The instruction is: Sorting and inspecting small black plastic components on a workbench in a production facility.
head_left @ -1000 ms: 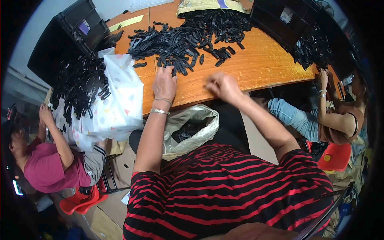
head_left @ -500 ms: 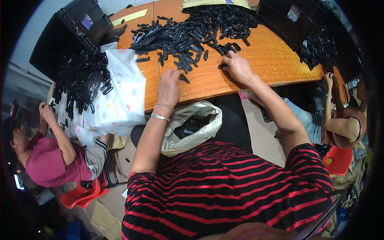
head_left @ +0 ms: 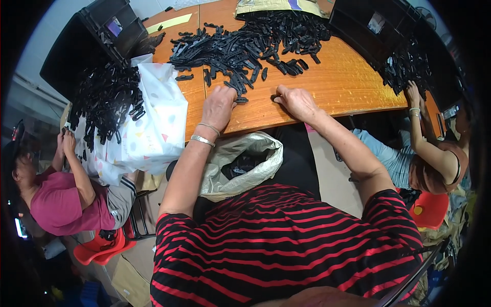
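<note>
My left hand (head_left: 219, 107) is closed near the table's front edge, its thumb and fingers on a small black plastic piece (head_left: 242, 100). To its right, my right hand (head_left: 297, 103) pinches another small black plastic piece (head_left: 274, 97), which sticks out past the fingertips on the left. The two hands are apart, with bare wood between them. Just beyond lies a broad heap of long, narrow black plastic pieces (head_left: 220, 51). A few of these pieces (head_left: 291, 66) form a small cluster beyond my right hand.
An open whitish woven sack (head_left: 271, 158) sits below the table edge at my lap, dark pieces inside. Black crates (head_left: 84, 51) tip out piles at both sides. A patterned white plastic sheet (head_left: 158, 112) hangs at left. Co-workers (head_left: 66, 199) sit on either side, hands at their piles.
My right hand has drawn back from the small cluster toward the table edge with a black piece in its fingers. My left hand has shifted slightly right, onto its piece.
</note>
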Motion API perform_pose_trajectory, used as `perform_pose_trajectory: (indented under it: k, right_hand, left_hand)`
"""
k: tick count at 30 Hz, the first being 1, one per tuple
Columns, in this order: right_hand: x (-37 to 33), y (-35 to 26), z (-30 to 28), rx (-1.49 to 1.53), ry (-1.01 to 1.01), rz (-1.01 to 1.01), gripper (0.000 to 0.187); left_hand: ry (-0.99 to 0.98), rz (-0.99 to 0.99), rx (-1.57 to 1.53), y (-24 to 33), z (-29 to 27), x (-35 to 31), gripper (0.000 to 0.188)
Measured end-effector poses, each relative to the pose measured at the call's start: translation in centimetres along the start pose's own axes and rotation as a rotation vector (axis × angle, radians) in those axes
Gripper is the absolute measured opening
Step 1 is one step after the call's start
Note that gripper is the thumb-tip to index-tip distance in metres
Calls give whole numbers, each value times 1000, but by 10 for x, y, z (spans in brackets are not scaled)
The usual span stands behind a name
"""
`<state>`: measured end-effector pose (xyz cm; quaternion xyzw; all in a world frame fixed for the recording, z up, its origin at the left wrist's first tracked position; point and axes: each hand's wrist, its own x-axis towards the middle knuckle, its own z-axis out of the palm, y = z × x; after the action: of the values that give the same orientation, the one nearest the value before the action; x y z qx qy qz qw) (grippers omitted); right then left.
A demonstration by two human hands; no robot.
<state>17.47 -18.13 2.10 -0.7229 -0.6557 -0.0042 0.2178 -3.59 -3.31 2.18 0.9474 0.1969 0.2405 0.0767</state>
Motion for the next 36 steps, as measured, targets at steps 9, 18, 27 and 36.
perform_pose_trajectory:
  k: [9,18,27,36]
  right_hand:
    - [-6,10,-5,-138,32,12,24]
    - [-14,12,-13,-108,-84,97,20]
    - [-6,-80,-24,502,279,17,22]
    - [-6,-89,-18,588,334,18,19]
  left_hand:
    - [225,-318,-497,16,-4,-1,33]
    - [133,-648,-1452,46,-26,-5,31]
    - [174,-463,-1358,58,-21,-7,24]
    - [231,-381,-1246,67,-24,-18,25]
